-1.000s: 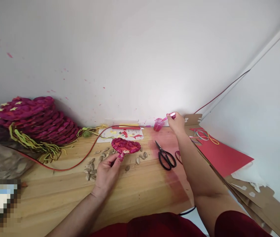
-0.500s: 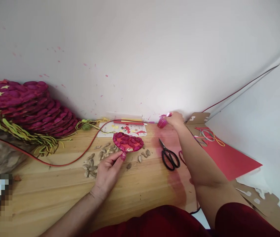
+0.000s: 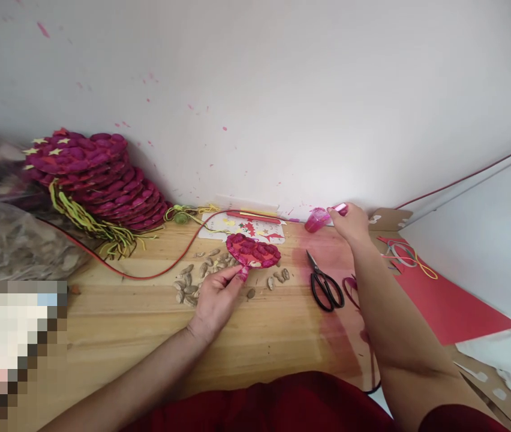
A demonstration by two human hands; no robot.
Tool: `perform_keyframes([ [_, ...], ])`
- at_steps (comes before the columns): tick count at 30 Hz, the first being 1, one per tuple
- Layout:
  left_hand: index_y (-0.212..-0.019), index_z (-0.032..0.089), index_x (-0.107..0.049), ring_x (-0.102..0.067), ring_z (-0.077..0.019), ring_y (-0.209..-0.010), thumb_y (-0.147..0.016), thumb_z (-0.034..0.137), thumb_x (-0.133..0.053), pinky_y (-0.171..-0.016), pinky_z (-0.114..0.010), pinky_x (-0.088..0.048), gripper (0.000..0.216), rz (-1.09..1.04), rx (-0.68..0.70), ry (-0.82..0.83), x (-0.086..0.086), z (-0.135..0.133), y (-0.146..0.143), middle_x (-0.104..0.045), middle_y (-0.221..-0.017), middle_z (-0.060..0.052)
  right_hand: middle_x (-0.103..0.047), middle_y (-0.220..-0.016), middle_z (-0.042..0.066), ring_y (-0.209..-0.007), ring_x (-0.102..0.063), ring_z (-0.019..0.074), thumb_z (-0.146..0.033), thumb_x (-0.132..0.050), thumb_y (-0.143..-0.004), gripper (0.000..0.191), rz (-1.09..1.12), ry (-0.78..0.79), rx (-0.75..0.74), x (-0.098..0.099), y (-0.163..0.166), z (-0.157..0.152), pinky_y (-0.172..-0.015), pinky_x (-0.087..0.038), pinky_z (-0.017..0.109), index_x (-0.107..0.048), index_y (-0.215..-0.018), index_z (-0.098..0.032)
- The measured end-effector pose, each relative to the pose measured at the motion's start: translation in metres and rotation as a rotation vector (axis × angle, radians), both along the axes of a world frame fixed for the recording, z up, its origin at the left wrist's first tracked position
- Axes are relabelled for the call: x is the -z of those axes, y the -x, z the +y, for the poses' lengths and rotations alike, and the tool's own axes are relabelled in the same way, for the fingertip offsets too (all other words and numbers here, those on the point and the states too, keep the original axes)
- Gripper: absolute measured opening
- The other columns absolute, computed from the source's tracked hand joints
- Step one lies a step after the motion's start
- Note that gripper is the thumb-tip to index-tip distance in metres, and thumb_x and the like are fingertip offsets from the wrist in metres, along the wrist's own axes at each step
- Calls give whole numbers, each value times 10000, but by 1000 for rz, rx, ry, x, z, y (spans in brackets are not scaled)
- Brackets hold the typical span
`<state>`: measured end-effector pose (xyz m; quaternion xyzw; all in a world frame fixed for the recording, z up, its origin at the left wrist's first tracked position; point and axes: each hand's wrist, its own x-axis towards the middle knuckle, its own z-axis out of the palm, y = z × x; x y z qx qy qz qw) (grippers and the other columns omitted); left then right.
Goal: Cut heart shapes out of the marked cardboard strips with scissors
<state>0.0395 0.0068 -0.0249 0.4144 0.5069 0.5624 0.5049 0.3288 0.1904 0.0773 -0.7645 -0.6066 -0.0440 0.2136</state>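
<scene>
Two grips: left hand (image 3: 217,302) pinches the probably light, brittle magenta piece (image 3: 254,251) mid-frame, safest at its edge; right hand (image 3: 351,223) holds, apparently, a brush (image 3: 340,207).

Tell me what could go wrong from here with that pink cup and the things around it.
The cup looks tilted beside the right hand and its brush-like tool; a nudge might spill pink liquid onto the table.

The scissors lie near the right forearm, so a sideways sweep could knock them.

The left hand pinches the pink piece by its edge; it might slip onto the peanuts.
</scene>
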Motion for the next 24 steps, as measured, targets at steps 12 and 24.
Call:
perform_keyframes([
  [12,-931,188,-834,-701,-204,-863,-819,377,-723,-837,-298,-523,245,-39,-48,-32,3,-1,-1,-807,-933,-30,-626,-700,-35,-567,-551,123,-257,-635,-945,59,704,-374,-675,4,105,-164,-550,-428,247,-607,-902,-226],
  [24,-1019,183,-824,-724,-229,-936,-857,370,-697,-917,-340,-537,277,27,-37,-143,-1,-4,-3,-805,-977,-64,-677,-875,19,-786,-637,195,-164,-672,-890,142,393,-358,-824,20,120,-180,-696,-491,333,-613,-994,-240],
])
